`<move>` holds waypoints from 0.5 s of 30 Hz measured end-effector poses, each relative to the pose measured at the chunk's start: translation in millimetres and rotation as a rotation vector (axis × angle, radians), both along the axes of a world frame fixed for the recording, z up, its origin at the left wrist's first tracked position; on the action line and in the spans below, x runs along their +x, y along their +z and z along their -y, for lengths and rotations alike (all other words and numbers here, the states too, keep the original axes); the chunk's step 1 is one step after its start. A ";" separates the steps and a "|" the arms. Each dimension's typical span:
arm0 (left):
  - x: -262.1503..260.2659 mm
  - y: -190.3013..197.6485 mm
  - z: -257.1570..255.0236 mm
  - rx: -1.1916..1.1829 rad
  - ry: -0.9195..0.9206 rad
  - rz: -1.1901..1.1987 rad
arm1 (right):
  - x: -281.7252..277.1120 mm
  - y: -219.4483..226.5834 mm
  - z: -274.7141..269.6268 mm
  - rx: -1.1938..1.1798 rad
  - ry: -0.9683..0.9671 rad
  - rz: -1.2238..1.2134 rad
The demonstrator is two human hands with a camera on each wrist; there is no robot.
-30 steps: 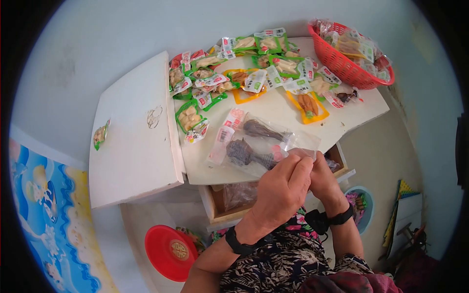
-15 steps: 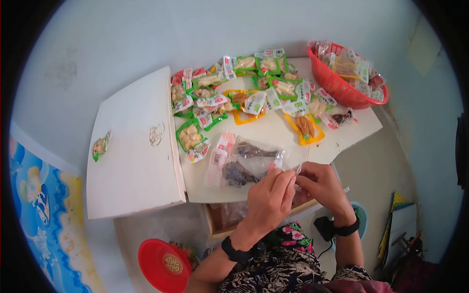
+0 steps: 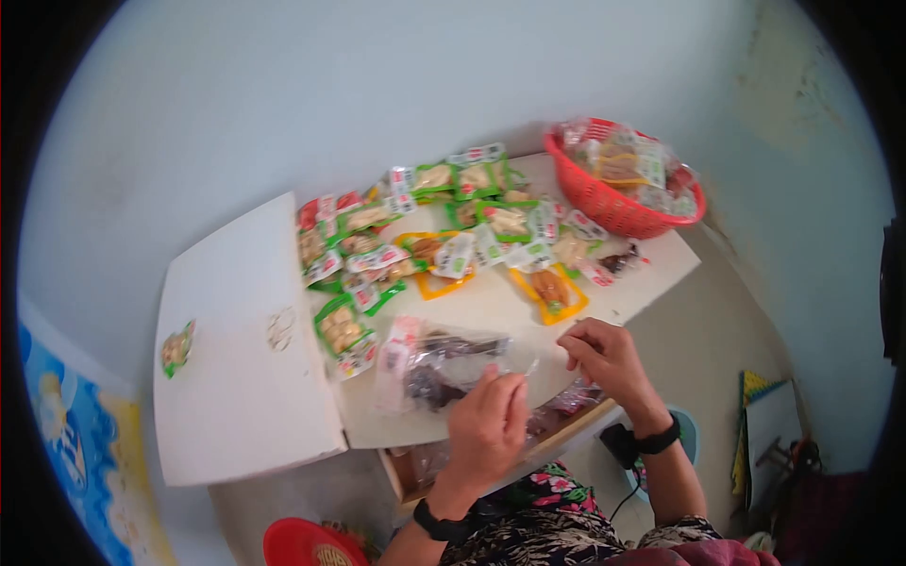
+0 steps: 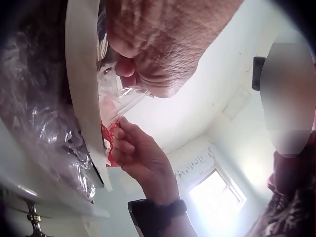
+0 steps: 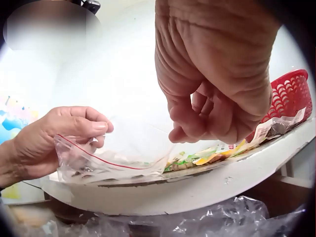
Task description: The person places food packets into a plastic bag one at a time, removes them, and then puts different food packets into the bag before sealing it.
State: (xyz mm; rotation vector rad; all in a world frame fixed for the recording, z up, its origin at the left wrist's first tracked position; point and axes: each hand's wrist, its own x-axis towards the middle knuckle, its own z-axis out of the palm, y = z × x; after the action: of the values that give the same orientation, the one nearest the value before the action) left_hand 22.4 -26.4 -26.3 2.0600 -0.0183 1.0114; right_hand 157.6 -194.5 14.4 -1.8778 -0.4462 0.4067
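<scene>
A clear zip bag (image 3: 389, 382) with a red seal line lies on the tabletop, holding dark pieces shaped like drumsticks. My left hand (image 3: 486, 424) pinches its near edge between thumb and fingers. To the right, my right hand (image 3: 609, 363) has thumb and fingertips together at the other end of the bag's mouth. In the left wrist view, thin plastic (image 4: 131, 103) stretches taut between the two hands. The right wrist view shows the red seal line (image 5: 106, 161) sagging across the opened mouth.
Several green-edged and orange-edged food packets (image 3: 552, 292) cover the back of the table (image 3: 651, 274). A red basket (image 3: 613, 208) full of packets stands at the back right. Below the front edge, an open drawer (image 3: 514, 464) holds clear plastic. A red basin (image 3: 297, 545) sits low at left.
My hands were close together at the bag's edge and have now moved apart, left hand leftward and right hand rightward. The head view has tilted, so the table sits lower.
</scene>
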 end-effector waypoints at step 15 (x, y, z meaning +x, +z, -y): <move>0.1 -0.9 -0.7 -0.109 -0.028 -0.043 | 131.9 -34.4 54.9 -0.489 -0.306 1.082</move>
State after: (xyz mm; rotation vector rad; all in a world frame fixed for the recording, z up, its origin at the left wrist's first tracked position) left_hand 22.5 -25.7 -27.3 1.9759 0.0290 0.9308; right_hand 289.5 -249.5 -19.9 -2.4914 -0.7861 -0.8355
